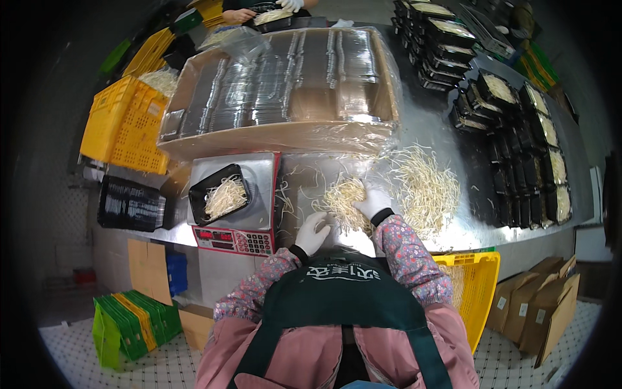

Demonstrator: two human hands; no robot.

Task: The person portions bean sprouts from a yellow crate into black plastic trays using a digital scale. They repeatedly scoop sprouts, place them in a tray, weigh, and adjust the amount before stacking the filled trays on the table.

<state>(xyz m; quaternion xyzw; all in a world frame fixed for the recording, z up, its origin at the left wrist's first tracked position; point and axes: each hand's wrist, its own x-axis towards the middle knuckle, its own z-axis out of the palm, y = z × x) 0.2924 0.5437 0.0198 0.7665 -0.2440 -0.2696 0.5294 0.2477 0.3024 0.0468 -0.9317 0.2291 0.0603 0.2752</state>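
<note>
My right hand (372, 202) presses a bean sprout clump (343, 201) on the desk (311, 175), its grip half buried, so I cannot tell. Left hand (311, 233), loosely curled and empty, sits below the clump.

Pale bean sprouts (343, 202) heaped on steel table (304, 178)

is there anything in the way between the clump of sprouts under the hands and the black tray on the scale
Nothing visible blocks it. The clump of sprouts lies on the steel table under the right hand, left hand beside it. Toward the black tray on the scale, only loose strands lie.
</note>
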